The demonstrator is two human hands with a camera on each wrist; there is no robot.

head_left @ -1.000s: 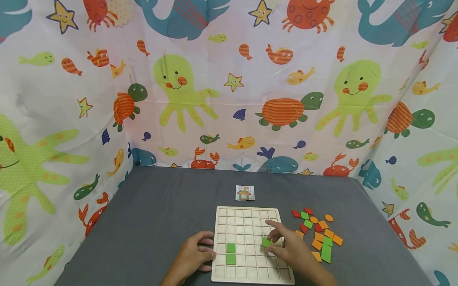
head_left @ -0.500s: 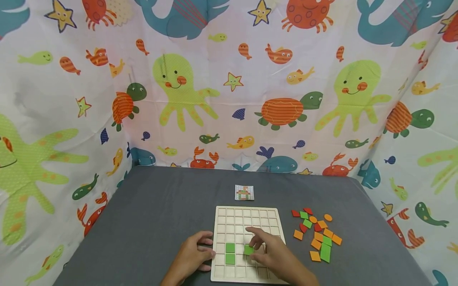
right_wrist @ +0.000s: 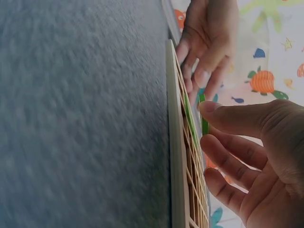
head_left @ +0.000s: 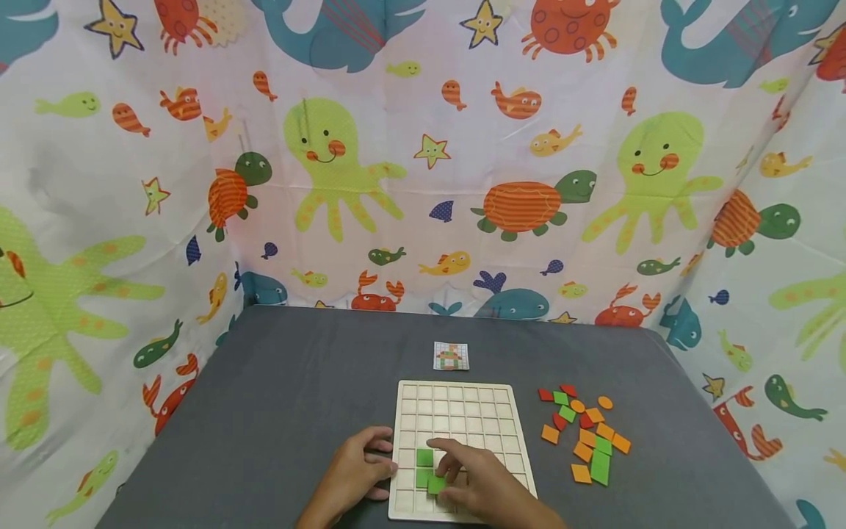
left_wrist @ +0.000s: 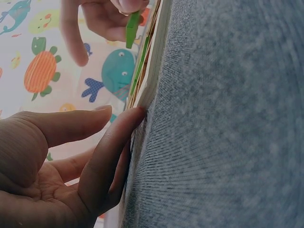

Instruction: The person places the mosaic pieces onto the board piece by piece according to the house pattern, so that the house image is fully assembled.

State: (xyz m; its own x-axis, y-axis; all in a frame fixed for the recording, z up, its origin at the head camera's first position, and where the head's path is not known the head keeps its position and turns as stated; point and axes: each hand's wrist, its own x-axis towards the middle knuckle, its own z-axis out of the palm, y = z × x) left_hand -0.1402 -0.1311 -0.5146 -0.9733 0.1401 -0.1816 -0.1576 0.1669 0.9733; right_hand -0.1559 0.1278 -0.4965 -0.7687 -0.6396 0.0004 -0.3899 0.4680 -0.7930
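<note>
My right hand [head_left: 485,481] pinches a green square tile [head_left: 435,485] between thumb and fingers, close over the wooden grid board [head_left: 515,419]. In the right wrist view the tile [right_wrist: 204,124] stands edge-on, a little off the board's face. Two green square tiles, an upper one [head_left: 424,457] and a lower one [head_left: 422,477], lie in cells near the board's left side; the held tile overlaps the lower one's corner in the head view. My left hand [head_left: 353,470] rests beside the board's left edge, fingers loosely extended, with a fingertip [left_wrist: 137,113] against the edge in the left wrist view.
A small printed card [head_left: 451,355] with a coloured grid pattern lies beyond the board. Right of the board are scattered loose pieces: orange squares [head_left: 550,434], orange discs [head_left: 604,402], red pieces [head_left: 545,394] and a green rectangle [head_left: 600,467]. Sea-animal cloth [head_left: 423,147] hangs around the grey table [head_left: 317,367].
My right hand has carried the green tile leftward across the board, from its right side to beside the two laid green tiles. My left hand has stayed at the edge.
</note>
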